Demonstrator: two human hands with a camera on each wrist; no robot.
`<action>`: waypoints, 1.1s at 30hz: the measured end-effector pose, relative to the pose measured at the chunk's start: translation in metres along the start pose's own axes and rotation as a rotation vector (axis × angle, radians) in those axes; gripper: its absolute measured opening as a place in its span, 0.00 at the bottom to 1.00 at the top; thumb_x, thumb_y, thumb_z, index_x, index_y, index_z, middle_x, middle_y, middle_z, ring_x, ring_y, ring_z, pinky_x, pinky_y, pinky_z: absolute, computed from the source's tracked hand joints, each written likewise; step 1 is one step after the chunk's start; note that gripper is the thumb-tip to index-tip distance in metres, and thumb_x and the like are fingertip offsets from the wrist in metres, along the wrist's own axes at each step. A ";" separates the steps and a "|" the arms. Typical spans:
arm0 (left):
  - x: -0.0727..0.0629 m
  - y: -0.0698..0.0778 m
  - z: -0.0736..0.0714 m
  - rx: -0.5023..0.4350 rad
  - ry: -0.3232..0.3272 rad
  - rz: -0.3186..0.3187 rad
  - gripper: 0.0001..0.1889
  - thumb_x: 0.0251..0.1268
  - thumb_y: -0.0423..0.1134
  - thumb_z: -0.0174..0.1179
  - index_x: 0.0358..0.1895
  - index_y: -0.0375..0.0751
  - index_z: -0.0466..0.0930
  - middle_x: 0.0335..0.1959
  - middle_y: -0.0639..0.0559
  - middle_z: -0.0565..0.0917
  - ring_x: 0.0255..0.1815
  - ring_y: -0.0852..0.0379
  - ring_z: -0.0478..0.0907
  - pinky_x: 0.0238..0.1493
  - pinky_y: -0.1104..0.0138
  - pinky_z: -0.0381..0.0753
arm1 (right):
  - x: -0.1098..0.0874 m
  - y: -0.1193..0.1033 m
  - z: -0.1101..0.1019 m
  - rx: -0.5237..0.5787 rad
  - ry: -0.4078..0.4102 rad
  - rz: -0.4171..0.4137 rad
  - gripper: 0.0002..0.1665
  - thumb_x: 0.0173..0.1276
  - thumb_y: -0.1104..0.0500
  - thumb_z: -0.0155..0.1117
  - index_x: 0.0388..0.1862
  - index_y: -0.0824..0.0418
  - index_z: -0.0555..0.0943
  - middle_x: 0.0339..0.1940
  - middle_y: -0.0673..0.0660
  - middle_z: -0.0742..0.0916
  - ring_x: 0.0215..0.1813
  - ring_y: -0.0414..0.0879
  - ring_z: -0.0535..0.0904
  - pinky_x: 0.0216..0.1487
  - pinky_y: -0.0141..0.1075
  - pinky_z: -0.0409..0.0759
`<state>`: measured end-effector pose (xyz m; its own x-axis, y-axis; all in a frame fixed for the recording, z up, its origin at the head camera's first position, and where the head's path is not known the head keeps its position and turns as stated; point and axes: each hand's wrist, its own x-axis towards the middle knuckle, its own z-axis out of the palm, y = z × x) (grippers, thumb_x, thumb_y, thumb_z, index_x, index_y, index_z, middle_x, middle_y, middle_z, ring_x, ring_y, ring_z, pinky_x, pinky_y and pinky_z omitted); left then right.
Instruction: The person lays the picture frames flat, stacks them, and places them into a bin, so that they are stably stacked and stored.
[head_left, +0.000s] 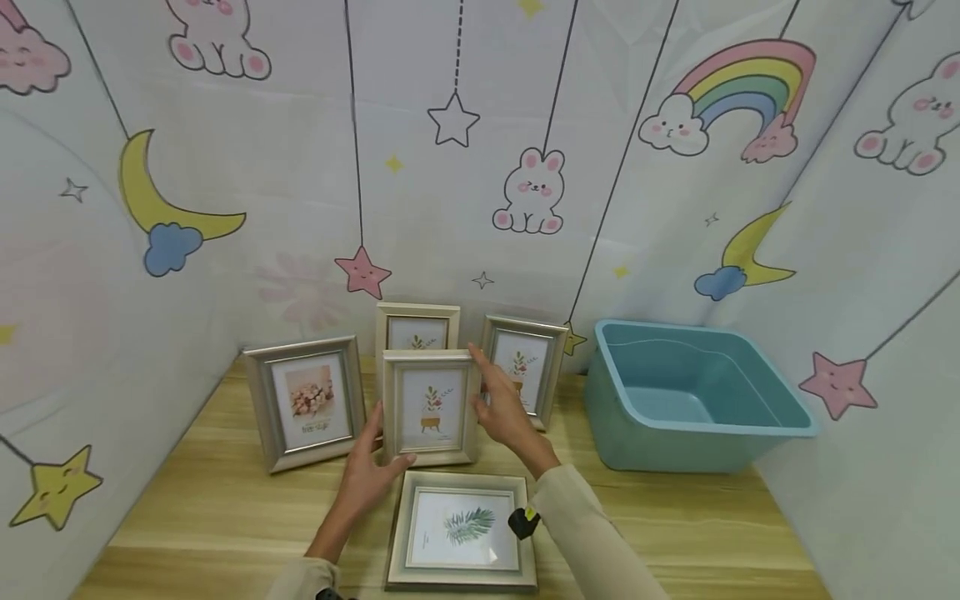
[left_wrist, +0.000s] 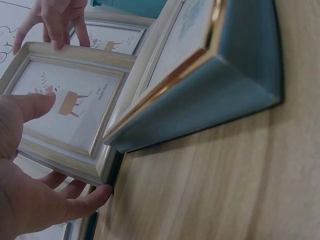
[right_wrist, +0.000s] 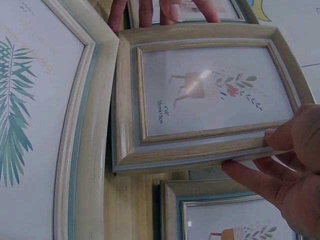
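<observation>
A cream picture frame (head_left: pixel 431 408) with a flowerpot print stands upright, tilted slightly back. My right hand (head_left: pixel 501 408) pinches its right edge, the thumb in front and the fingers along the side. At the opposite edge, my left hand (head_left: pixel 369 471) touches the frame with extended fingers (left_wrist: pixel 92 200); its thumb is spread in front of the print, apart from the other fingers. Right in front lies a frame with a green leaf print (head_left: pixel 468 529), flat on the table. Close behind the held frame stands another cream frame (head_left: pixel 417 323), partly hidden.
A silver frame with a pink flower photo (head_left: pixel 310 404) stands at the left. Behind my right hand stands another flowerpot-print frame (head_left: pixel 525 358). A blue plastic tub (head_left: pixel 675 446) sits at the back right of the wooden table (head_left: pixel 187 517), near the patterned wall cloth.
</observation>
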<state>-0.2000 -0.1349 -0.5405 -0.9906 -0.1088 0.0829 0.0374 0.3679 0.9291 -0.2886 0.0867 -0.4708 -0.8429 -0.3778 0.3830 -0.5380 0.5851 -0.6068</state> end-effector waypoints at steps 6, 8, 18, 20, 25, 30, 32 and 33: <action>-0.001 0.002 0.000 -0.020 -0.003 -0.012 0.52 0.61 0.42 0.71 0.82 0.49 0.44 0.75 0.30 0.61 0.68 0.28 0.67 0.59 0.40 0.77 | 0.001 0.000 0.002 0.015 0.057 -0.035 0.45 0.65 0.74 0.64 0.78 0.54 0.62 0.49 0.63 0.82 0.42 0.51 0.78 0.45 0.49 0.82; -0.001 0.004 0.000 -0.030 -0.002 -0.009 0.52 0.60 0.44 0.71 0.82 0.48 0.45 0.76 0.31 0.60 0.69 0.28 0.67 0.59 0.40 0.77 | 0.001 0.000 0.002 0.027 0.069 -0.036 0.45 0.64 0.74 0.64 0.78 0.54 0.63 0.43 0.62 0.82 0.42 0.53 0.79 0.46 0.52 0.82; -0.005 0.018 0.001 -0.068 0.029 -0.012 0.52 0.58 0.46 0.73 0.81 0.56 0.48 0.76 0.33 0.61 0.71 0.32 0.66 0.61 0.39 0.76 | -0.001 -0.021 -0.017 0.064 0.117 0.021 0.45 0.62 0.76 0.62 0.77 0.55 0.65 0.56 0.67 0.82 0.46 0.59 0.83 0.51 0.56 0.83; -0.006 0.022 0.002 -0.105 0.046 -0.018 0.51 0.58 0.45 0.73 0.81 0.58 0.49 0.75 0.33 0.63 0.71 0.33 0.66 0.61 0.41 0.77 | -0.001 -0.026 -0.022 0.070 0.133 0.016 0.44 0.62 0.77 0.62 0.76 0.55 0.66 0.59 0.68 0.81 0.45 0.60 0.84 0.52 0.57 0.82; -0.009 0.028 0.003 -0.203 0.102 0.006 0.46 0.59 0.40 0.72 0.79 0.51 0.56 0.73 0.32 0.67 0.72 0.36 0.65 0.62 0.44 0.77 | -0.003 -0.033 -0.032 0.090 0.144 0.012 0.44 0.61 0.78 0.61 0.75 0.57 0.67 0.59 0.66 0.81 0.43 0.57 0.84 0.47 0.48 0.84; -0.014 0.031 0.001 -0.237 0.160 0.030 0.40 0.62 0.39 0.70 0.77 0.48 0.62 0.74 0.38 0.67 0.73 0.39 0.63 0.61 0.49 0.76 | -0.010 -0.038 -0.037 0.181 0.099 0.077 0.45 0.62 0.79 0.59 0.77 0.54 0.66 0.49 0.64 0.80 0.43 0.56 0.82 0.35 0.37 0.86; -0.016 0.031 0.001 -0.257 0.173 0.023 0.39 0.62 0.38 0.70 0.76 0.48 0.63 0.74 0.39 0.67 0.73 0.41 0.63 0.60 0.53 0.78 | -0.012 -0.040 -0.037 0.221 0.087 0.102 0.45 0.63 0.79 0.59 0.77 0.53 0.66 0.48 0.64 0.80 0.43 0.56 0.82 0.32 0.35 0.86; -0.016 0.031 0.001 -0.265 0.181 0.014 0.38 0.62 0.38 0.69 0.76 0.47 0.64 0.74 0.39 0.67 0.72 0.41 0.64 0.60 0.54 0.78 | -0.013 -0.041 -0.038 0.241 0.083 0.110 0.45 0.63 0.79 0.59 0.77 0.52 0.65 0.49 0.65 0.80 0.44 0.57 0.82 0.30 0.34 0.87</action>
<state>-0.1828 -0.1205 -0.5133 -0.9513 -0.2763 0.1365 0.1071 0.1192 0.9871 -0.2559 0.0945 -0.4246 -0.8993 -0.2555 0.3550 -0.4345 0.4286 -0.7922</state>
